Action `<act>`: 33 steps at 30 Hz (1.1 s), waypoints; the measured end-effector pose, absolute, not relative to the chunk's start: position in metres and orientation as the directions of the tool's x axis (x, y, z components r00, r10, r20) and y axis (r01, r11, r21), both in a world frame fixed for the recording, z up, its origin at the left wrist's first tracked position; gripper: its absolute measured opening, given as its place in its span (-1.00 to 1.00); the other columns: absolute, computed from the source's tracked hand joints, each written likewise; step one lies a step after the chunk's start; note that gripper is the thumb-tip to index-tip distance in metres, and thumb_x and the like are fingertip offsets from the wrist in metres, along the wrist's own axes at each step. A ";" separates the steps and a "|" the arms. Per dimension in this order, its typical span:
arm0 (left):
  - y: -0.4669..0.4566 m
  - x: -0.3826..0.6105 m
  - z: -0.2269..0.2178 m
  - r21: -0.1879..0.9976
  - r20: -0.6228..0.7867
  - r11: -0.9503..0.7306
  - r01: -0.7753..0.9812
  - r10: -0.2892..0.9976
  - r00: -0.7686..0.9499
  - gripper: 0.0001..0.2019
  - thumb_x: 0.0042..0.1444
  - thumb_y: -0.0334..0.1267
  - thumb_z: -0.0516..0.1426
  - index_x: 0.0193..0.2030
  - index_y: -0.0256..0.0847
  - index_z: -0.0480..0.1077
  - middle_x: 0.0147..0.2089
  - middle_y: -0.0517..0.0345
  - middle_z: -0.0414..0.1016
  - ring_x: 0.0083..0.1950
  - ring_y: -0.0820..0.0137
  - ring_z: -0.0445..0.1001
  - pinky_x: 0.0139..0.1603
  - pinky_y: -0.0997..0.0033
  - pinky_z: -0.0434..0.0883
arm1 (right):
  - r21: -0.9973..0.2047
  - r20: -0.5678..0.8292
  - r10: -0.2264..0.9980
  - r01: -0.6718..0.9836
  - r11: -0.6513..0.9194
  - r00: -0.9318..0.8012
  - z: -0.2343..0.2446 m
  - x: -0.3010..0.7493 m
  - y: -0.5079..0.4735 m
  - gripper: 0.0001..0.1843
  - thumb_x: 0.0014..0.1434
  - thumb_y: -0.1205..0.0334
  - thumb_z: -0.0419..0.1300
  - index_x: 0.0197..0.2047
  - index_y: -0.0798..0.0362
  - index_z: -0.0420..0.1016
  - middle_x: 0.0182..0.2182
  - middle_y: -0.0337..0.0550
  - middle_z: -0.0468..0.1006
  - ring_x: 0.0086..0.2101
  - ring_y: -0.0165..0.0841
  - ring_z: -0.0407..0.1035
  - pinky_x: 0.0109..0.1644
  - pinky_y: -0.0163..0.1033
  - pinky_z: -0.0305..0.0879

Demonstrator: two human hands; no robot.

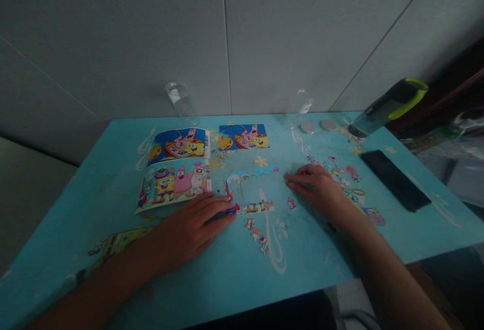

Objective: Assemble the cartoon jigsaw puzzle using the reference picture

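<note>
L hand (200,221): palm down, fingers extended and lightly bent, only small gaps btwn them. Fingertips on the L end of the lower row (257,208) of a part-built jigsaw; looks like pressing/steadying, no clear grip. R hand (310,183): narrow pinch, thumb + index tips nearly together, low over the surface (212,289), just R of the upper row (253,172). Can't tell if a pc sits btwn the tips.

Jigsaw loc: mid-surface, btwn both hands. Upper row, lower row + L side joined approx as a "C", open on R; inside is bare teal. Pcs are thin, flat, prob. card, knobbly edges, multicolor print. One loose pc (291,203) just below R hand's fingertips; small loose cluster (257,236) nearer the person, below lower row.

Ref. prints: sheet w/ two cartoon panels (174,183), smooth, slightly curved, L of jigsaw; smaller rect. blue print (244,137) behind it.

Surface: teal, white swirl + starfish pattern. Far edge: clear cyl. container (181,100) at L, second clear container (304,103) at R, faint vs. wall; two round flat discs, silvery, near it (307,127). Far R: dark translucent bottle (385,105), lime trim, tilted in view; flat black rect. slab (395,178), phone-like.
</note>
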State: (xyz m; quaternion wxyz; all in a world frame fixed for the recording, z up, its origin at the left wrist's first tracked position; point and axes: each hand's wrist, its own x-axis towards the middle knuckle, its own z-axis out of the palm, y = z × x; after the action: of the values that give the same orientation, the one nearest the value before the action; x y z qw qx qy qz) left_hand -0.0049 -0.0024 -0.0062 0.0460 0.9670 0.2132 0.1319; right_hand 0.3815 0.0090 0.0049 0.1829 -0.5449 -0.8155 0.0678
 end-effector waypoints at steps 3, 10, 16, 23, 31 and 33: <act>-0.002 -0.006 -0.008 0.149 0.243 -0.906 0.397 0.422 0.873 -0.53 0.39 -0.38 0.06 0.41 -0.11 0.27 0.38 -0.07 0.31 0.40 0.14 0.26 0.39 -0.15 0.36 | -0.249 0.236 0.918 0.894 0.373 -0.318 0.000 0.385 0.011 -0.75 0.36 0.13 0.25 0.04 -0.14 0.70 -0.18 -0.04 0.57 -0.20 -0.17 0.45 -0.05 -0.01 0.41; -0.004 -0.004 -0.005 0.169 0.220 -0.901 0.399 0.429 0.876 -0.51 0.39 -0.41 0.05 0.42 -0.11 0.25 0.39 -0.07 0.30 0.41 0.16 0.25 0.42 -0.13 0.33 | -0.390 0.257 0.917 0.835 0.388 -0.305 0.019 0.379 0.005 -0.78 0.38 0.18 0.23 0.00 -0.07 0.68 -0.15 -0.06 0.59 -0.16 -0.19 0.49 -0.01 -0.05 0.44; -0.003 -0.005 -0.006 0.180 0.220 -0.902 0.393 0.426 0.878 -0.49 0.35 -0.45 0.08 0.41 -0.12 0.26 0.37 -0.09 0.32 0.40 0.15 0.28 0.44 -0.15 0.29 | -0.480 0.228 0.889 0.749 0.457 -0.396 0.030 0.369 0.000 -0.84 0.37 0.21 0.23 -0.08 -0.05 0.66 -0.15 -0.08 0.63 -0.14 -0.22 0.51 0.03 -0.05 0.45; -0.002 -0.003 -0.004 0.196 0.212 -0.896 0.399 0.436 0.874 -0.53 0.37 -0.42 0.05 0.39 -0.13 0.29 0.34 -0.11 0.35 0.38 0.14 0.30 0.41 -0.17 0.32 | -0.476 0.243 0.917 0.785 0.397 -0.316 0.029 0.373 0.003 -0.81 0.36 0.20 0.20 -0.10 -0.03 0.66 -0.17 -0.08 0.66 -0.16 -0.20 0.53 0.02 -0.04 0.44; -0.003 -0.002 0.000 0.231 0.233 -0.891 0.391 0.441 0.866 -0.53 0.37 -0.42 0.05 0.39 -0.14 0.29 0.31 -0.11 0.39 0.37 0.14 0.32 0.40 -0.18 0.32 | -0.384 0.288 0.948 0.890 0.247 -0.138 0.023 0.386 0.005 -0.76 0.35 0.13 0.18 -0.09 -0.04 0.67 -0.20 -0.08 0.67 -0.22 -0.16 0.53 -0.07 -0.04 0.42; -0.003 -0.002 0.000 0.232 0.220 -0.888 0.397 0.445 0.868 -0.52 0.37 -0.43 0.06 0.39 -0.14 0.29 0.32 -0.11 0.38 0.37 0.14 0.31 0.40 -0.17 0.33 | -0.371 0.299 0.948 0.903 0.219 -0.108 0.024 0.386 0.004 -0.76 0.35 0.12 0.17 -0.09 -0.03 0.67 -0.21 -0.07 0.67 -0.23 -0.17 0.54 -0.07 -0.05 0.41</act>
State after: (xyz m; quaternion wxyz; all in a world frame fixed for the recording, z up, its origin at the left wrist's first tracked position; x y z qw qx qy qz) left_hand -0.0019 -0.0028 -0.0005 0.0899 0.9622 0.2188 0.1349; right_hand 0.3860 0.0043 0.0242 0.2408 -0.6230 -0.7427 0.0475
